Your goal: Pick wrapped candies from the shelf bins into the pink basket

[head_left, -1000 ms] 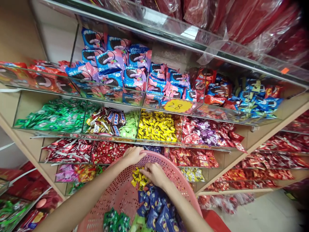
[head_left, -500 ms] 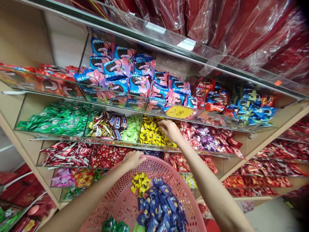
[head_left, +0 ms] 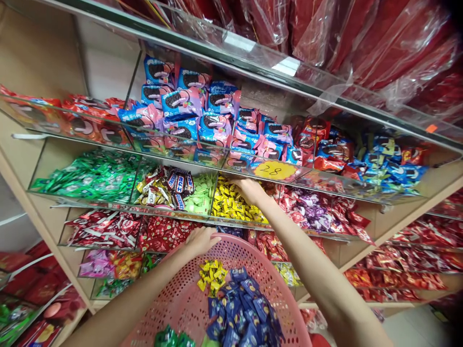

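Observation:
My left hand (head_left: 199,241) is closed over the far rim of a pink perforated plastic basket (head_left: 173,294). Inside the basket lie a small pile of yellow-wrapped candies (head_left: 212,276), a larger heap of dark blue packets (head_left: 243,311) and some green-wrapped candies (head_left: 172,337). My right hand (head_left: 249,191) reaches into a shelf bin of yellow-wrapped candies (head_left: 231,205), just under the glass shelf above. Its fingers stretch leftward over the pile; the tips are partly hidden, and I see no candy held.
Clear dividers split the shelves into bins. Green packets (head_left: 94,176), chocolate bars (head_left: 180,183) and purple-and-white candies (head_left: 311,207) flank the yellow bin. Blue-and-pink cookie packs (head_left: 181,103) sit above, behind a glass front with a yellow price tag (head_left: 275,169). Red plastic-wrapped packages (head_left: 325,33) fill the top.
My right hand has pushed slightly farther into the yellow candy bin, its fingers reaching back. The view has shifted a little; my left hand keeps its hold on the basket rim.

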Demonstrator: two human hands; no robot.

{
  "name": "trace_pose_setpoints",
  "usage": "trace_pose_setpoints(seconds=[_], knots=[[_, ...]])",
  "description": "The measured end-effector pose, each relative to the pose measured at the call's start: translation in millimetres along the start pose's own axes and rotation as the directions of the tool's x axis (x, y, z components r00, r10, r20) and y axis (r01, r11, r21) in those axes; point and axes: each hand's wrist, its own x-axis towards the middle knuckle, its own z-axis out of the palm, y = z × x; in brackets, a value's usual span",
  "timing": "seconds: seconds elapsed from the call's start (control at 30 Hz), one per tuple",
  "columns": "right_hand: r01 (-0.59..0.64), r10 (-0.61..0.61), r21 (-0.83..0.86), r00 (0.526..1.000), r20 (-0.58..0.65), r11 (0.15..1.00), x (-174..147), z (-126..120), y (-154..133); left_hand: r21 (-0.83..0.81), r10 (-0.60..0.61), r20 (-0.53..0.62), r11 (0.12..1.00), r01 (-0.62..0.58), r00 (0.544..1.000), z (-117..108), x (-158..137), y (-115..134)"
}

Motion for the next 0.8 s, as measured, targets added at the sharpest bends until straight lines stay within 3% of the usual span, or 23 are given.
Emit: trace_pose_setpoints(seconds=[0.23,0.43,0.53,0.6,0.67,0.73,0.8], knots=[[-0.031,0.030,-0.027,0.998,-0.047,0.999,-13,-3,3,0.014,0.013,0.008,1.000,-0.013,1.000,-1,0,0],[-0.026,0.032,0.036,0.980,-0.194,0.999,-27,2,5,0.006,0.006,0.016,1.000,-0.006,1.000,-3,-2,2],[-0.026,0.087,0.185,0.939,-0.331,0.982,-40,5,-2,0.006,0.002,0.014,1.000,-0.002,1.000,-3,-2,2],[-0.015,0.203,0.409,0.885,-0.420,0.912,-51,9,-14,0.010,0.000,0.008,1.000,0.000,1.000,-2,-2,1],[-0.003,0.415,0.715,0.816,-0.402,0.699,-64,14,-32,0.015,0.002,-0.001,1.000,-0.002,1.000,-1,-1,1],[-0.010,0.602,0.959,0.780,-0.170,0.284,-78,19,-55,0.015,0.011,-0.006,1.000,-0.010,1.000,0,0,1],[-0.048,0.568,0.989,0.814,0.122,-0.143,-91,24,-77,0.011,0.017,-0.003,1.000,-0.017,1.000,0,-1,1]])
